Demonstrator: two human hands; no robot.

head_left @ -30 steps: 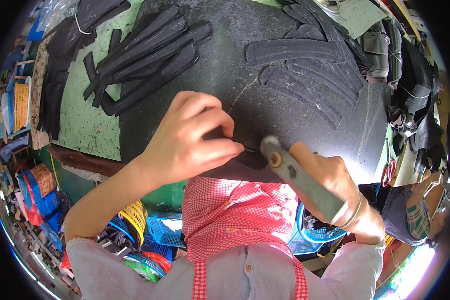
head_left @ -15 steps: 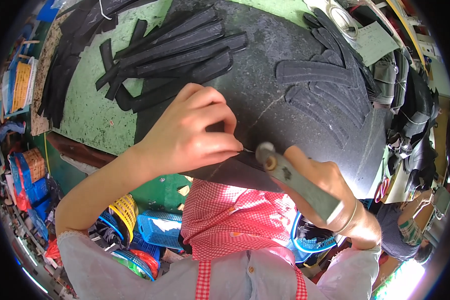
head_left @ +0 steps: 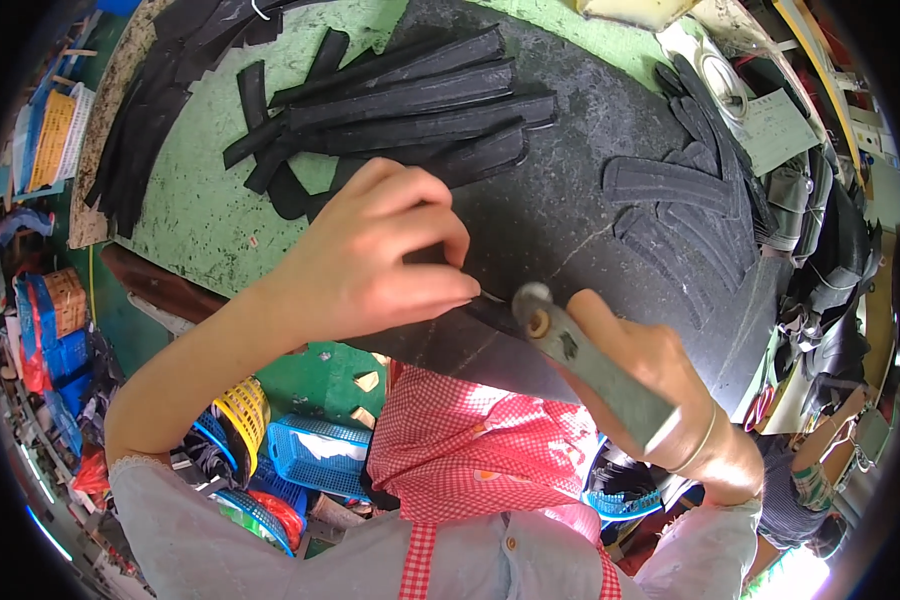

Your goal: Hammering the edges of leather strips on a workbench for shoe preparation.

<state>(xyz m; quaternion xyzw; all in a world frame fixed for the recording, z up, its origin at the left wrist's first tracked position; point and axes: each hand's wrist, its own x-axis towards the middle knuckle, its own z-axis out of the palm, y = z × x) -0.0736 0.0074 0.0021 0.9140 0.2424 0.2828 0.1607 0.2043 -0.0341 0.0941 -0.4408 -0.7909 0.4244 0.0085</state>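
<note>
Step in hand, as I judge: hammering along a thin dark piece (head_left: pixel 494 314) on the black sheet (head_left: pixel 570 130). My left hand (head_left: pixel 375 262) seems to pinch its end, the rest showing at that hand's 4 o'clock. Right hand (head_left: pixel 648 356) closed round the hammer (head_left: pixel 607 377); whether it touches the piece, can't tell. Next blow calls for fingertips clear. Black strips (head_left: pixel 410 110) at left hand's 12; versus a second ago, they sit farther right in view, hands nearly unmoved.

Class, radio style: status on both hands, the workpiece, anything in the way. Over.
Right hand gripping hammer. Left hand pinching dark piece, mostly hidden. Hammer close to left fingertips; black strips lie beyond.
</note>
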